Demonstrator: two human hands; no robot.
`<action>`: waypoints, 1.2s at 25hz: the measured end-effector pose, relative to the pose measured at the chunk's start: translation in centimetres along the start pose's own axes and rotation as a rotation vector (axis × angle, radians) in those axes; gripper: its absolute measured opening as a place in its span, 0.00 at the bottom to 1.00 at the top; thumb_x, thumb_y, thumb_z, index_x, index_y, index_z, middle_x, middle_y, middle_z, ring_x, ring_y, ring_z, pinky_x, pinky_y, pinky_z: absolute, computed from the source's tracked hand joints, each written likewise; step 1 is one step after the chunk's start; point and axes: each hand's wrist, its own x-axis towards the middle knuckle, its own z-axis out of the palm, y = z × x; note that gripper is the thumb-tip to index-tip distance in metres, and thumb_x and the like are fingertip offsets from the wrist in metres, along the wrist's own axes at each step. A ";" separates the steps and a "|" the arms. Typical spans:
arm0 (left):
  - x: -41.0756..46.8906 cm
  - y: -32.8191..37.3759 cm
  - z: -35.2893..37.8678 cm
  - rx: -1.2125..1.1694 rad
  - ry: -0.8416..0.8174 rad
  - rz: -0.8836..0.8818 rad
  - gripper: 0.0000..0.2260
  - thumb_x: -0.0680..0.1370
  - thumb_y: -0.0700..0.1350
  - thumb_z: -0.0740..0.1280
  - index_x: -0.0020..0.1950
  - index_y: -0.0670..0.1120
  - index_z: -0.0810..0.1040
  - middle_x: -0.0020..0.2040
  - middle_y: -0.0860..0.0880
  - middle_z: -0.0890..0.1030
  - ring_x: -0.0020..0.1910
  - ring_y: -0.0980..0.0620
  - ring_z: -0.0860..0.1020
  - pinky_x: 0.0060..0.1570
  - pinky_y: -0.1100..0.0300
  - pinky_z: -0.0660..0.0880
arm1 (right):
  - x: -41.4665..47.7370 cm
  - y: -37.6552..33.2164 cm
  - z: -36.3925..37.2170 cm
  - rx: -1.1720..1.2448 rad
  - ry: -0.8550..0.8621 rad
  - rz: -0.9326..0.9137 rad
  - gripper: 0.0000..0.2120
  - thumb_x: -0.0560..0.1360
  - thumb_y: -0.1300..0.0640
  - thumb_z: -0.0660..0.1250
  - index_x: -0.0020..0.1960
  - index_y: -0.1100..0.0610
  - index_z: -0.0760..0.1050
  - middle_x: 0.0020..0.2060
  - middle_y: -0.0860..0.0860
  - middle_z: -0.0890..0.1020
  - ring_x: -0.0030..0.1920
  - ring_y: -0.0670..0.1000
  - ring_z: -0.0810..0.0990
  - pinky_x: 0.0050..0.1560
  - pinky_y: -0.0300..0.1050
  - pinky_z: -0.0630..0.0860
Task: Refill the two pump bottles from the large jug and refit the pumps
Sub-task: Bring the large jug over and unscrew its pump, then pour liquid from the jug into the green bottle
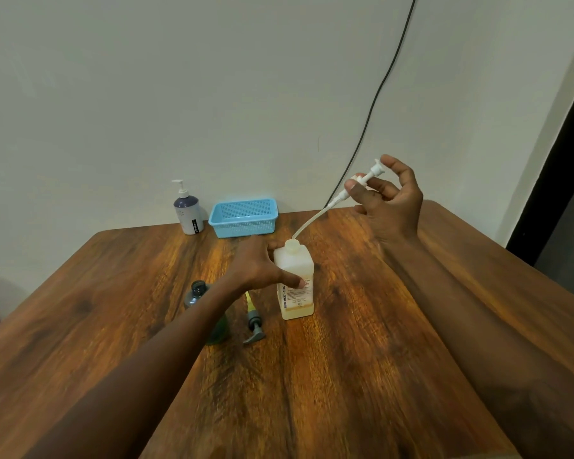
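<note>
White square bottle [296, 286]: stands upright at the centre of the frame on the wooden table [362, 376]; translucent, with pale yellowish liquid low in it and a label reading "BIOCHEK CHG"; its neck is open.
Left hand [265, 265]: comes in from the lower left, clamped on the bottle's upper part, thumb on the label face and the other fingers round the shoulder.
White pump [367, 178]: held in the air at right of centre, above and to the right of the bottle, tilted with its head up and to the right.
Dip tube [309, 221]: curves down and left from the pump; its lower end is at the bottle's open neck.
Right hand [390, 200]: raised at right of centre, thumb and fingers pinched on the pump's collar, the remaining fingers spread loose.
Dark bottle [201, 294]: left of the white bottle, partly hidden behind the left forearm; its neck is open, with no pump on it.
Grey pump [255, 326]: lies flat on the table between the dark bottle and the white bottle, apart from both, its yellowish tube pointing up the frame.
Blue basket [244, 218]: at the far edge of the table, against the wall, upper centre.
Purple-topped dispenser [188, 210]: stands upright just left of the basket, its pump fitted.
Black cable [378, 94]: runs down the wall from the top of the frame toward the table's far edge.
</note>
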 end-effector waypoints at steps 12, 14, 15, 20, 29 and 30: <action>-2.1 1.9 -1.1 0.100 0.149 0.183 0.44 0.62 0.61 0.84 0.75 0.52 0.74 0.72 0.50 0.77 0.71 0.49 0.74 0.61 0.58 0.72 | -3.3 7.5 -1.3 -0.631 -0.214 0.183 0.27 0.65 0.54 0.83 0.61 0.51 0.79 0.46 0.46 0.84 0.46 0.47 0.84 0.45 0.48 0.85; -3.0 1.9 -1.6 0.132 0.189 0.211 0.43 0.63 0.62 0.83 0.74 0.52 0.74 0.74 0.50 0.75 0.73 0.49 0.72 0.66 0.55 0.71 | -4.5 9.4 -1.7 -0.725 -0.206 0.202 0.16 0.67 0.52 0.81 0.53 0.52 0.82 0.43 0.48 0.85 0.43 0.47 0.84 0.42 0.43 0.82; -3.4 1.7 -1.9 0.144 0.206 0.222 0.42 0.64 0.62 0.82 0.75 0.52 0.75 0.75 0.50 0.74 0.75 0.49 0.70 0.68 0.55 0.69 | -5.1 10.2 -1.9 -0.764 -0.189 0.218 0.13 0.68 0.50 0.80 0.50 0.51 0.82 0.42 0.47 0.85 0.42 0.46 0.83 0.41 0.42 0.82; -4.9 -0.4 -4.1 0.246 0.242 0.198 0.39 0.67 0.64 0.80 0.75 0.54 0.74 0.77 0.50 0.72 0.77 0.48 0.68 0.69 0.54 0.69 | -6.4 12.3 -2.6 -0.981 -0.235 0.259 0.12 0.68 0.42 0.78 0.44 0.48 0.83 0.36 0.42 0.84 0.37 0.44 0.83 0.40 0.44 0.82; -8.0 -4.6 -7.5 0.164 0.156 0.075 0.40 0.68 0.61 0.79 0.76 0.49 0.73 0.76 0.48 0.72 0.75 0.47 0.70 0.70 0.54 0.67 | -6.2 11.1 -0.4 -0.651 -0.487 0.269 0.36 0.71 0.57 0.79 0.74 0.43 0.67 0.77 0.49 0.69 0.75 0.54 0.69 0.67 0.59 0.75; -8.3 -5.0 -7.5 0.165 0.151 0.048 0.40 0.68 0.60 0.80 0.77 0.49 0.72 0.76 0.47 0.72 0.75 0.47 0.70 0.67 0.56 0.66 | -5.9 10.9 0.0 -0.613 -0.585 0.259 0.41 0.69 0.55 0.80 0.76 0.40 0.63 0.78 0.48 0.66 0.76 0.53 0.66 0.70 0.61 0.73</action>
